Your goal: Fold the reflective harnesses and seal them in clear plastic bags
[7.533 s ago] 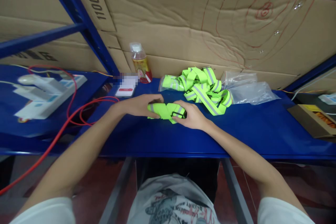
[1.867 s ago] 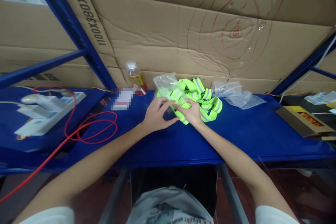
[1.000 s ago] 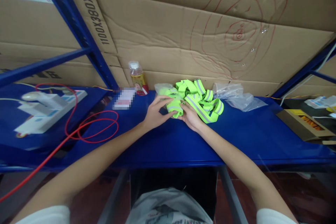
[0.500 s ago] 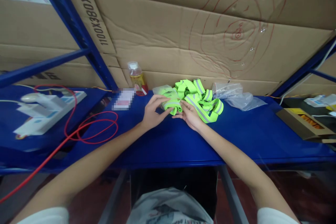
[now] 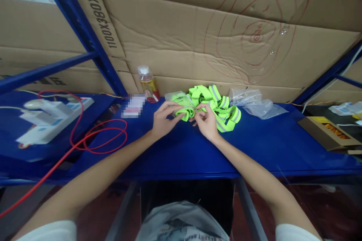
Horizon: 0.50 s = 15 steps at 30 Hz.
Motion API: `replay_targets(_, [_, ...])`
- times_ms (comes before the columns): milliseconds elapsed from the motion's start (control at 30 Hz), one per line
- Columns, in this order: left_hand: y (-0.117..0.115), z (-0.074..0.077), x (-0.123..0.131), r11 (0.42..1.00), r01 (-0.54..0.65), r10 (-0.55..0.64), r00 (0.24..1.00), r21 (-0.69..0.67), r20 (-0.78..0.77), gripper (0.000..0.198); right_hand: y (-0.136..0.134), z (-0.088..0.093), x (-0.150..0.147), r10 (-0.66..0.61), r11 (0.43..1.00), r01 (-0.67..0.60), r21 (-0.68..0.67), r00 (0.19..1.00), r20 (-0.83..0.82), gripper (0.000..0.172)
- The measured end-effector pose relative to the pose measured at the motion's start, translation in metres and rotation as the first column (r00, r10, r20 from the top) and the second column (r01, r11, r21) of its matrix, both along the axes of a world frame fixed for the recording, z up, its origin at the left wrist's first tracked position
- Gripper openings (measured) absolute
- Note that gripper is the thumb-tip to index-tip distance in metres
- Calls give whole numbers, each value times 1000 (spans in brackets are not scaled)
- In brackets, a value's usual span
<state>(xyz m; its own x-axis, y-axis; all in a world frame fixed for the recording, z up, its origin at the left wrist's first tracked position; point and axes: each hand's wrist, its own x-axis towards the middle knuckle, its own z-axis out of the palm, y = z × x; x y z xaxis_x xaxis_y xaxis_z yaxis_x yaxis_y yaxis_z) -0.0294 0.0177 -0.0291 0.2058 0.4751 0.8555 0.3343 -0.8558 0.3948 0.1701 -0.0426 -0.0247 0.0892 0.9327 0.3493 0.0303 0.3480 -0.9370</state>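
A neon yellow reflective strap (image 5: 184, 112) with a grey stripe is held between both hands just above the blue shelf (image 5: 254, 147). My left hand (image 5: 162, 120) pinches its left end, fingers closed round it. My right hand (image 5: 206, 120) grips the right end, fingers curled. Directly behind lies a tangled pile of the same neon straps (image 5: 219, 105). A clear bag holding a strap (image 5: 177, 97) lies at the pile's left edge.
Empty clear plastic bags (image 5: 256, 104) lie right of the pile. A drink bottle (image 5: 148, 84) stands by the cardboard wall. Red cable (image 5: 93, 135) and a white device (image 5: 48, 118) sit at left. An open cardboard box (image 5: 329, 132) is at far right.
My hands drew one strap out of the pile toward me. The clear bag lifted earlier now lies flat at the pile's left. The view has barely shifted over the last second.
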Motion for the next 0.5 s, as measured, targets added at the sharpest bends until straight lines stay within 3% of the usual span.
replay_targets(100, [4,-1,-1,999,-35,36,998,-27,57,25,-5,-1,-2,-11,994,-10,109,981,194,47])
replay_targets(167, [6,-3,-1,998,-33,38,996,-56,86,25,-7,-1,-1,-79,980,5,197,926,370,54])
replay_targets(233, [6,-5,-1,997,-10,17,996,-78,91,25,-6,-2,3,-181,960,49,276,860,477,49])
replay_targets(367, [1,-6,2,995,65,-61,996,-73,59,22,4,-2,16,-331,923,171,345,813,480,34])
replay_targets(500, [-5,-5,4,997,64,-63,997,-48,33,21,10,-4,24,-221,949,77,304,851,477,36])
